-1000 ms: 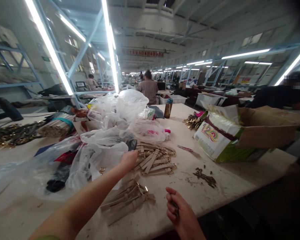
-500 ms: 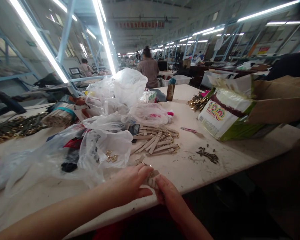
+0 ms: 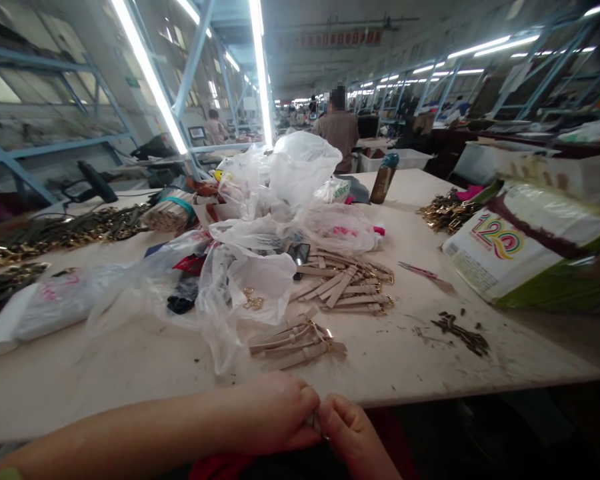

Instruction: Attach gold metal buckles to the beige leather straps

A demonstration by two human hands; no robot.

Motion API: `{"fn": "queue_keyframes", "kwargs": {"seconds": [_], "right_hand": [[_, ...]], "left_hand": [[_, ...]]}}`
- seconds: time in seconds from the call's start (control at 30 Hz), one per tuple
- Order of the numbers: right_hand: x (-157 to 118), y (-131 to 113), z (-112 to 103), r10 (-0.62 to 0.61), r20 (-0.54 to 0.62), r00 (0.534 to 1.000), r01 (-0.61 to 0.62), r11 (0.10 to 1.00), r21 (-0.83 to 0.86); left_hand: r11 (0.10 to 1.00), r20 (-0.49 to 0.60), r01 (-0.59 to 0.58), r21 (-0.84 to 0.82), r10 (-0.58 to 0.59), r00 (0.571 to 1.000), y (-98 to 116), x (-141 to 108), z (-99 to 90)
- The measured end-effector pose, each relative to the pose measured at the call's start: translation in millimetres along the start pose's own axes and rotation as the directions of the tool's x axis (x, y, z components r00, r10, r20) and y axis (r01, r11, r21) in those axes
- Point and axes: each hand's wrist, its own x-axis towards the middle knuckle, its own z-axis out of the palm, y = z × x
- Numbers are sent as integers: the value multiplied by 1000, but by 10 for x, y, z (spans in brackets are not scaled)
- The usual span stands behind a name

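At the near edge of the table my left hand [image 3: 286,408] and my right hand [image 3: 347,430] meet, both with closed fingers. Between them shows a small piece of a beige strap [image 3: 312,419] with a glint of metal; most of it is hidden by the fingers. Just beyond the hands lies a small bunch of beige straps with gold buckles [image 3: 300,347]. A larger pile of similar straps [image 3: 343,283] rests behind it. To the left of that pile, several gold metal rings [image 3: 253,300] sit on a white plastic bag [image 3: 275,270].
Crumpled clear bags [image 3: 300,173] heap mid-table. Pink-handled snippers [image 3: 417,269], dark scraps [image 3: 460,332] and a printed carton [image 3: 520,247] are on the right. A brown bottle [image 3: 383,180] stands behind. Dark straps with gold hardware [image 3: 80,230] lie left. A person [image 3: 339,127] is further back.
Both hands have drawn back from over the table to its near edge, still together on a strap. The small bunch of straps is now uncovered. The view has swung left.
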Motion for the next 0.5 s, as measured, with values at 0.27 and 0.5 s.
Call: {"fn": "queue_keyframes", "kwargs": {"seconds": [0.27,0.5], "right_hand": [[-32,115,34,-26,-172,985,26,1000,-6],[-93,12,58,47,-73,996,-37,990,138]], "left_hand": [[989,-60,54,140,-46,997,38,-24,131],[995,-78,-94,-31,91,993,-49,-88,27]]}}
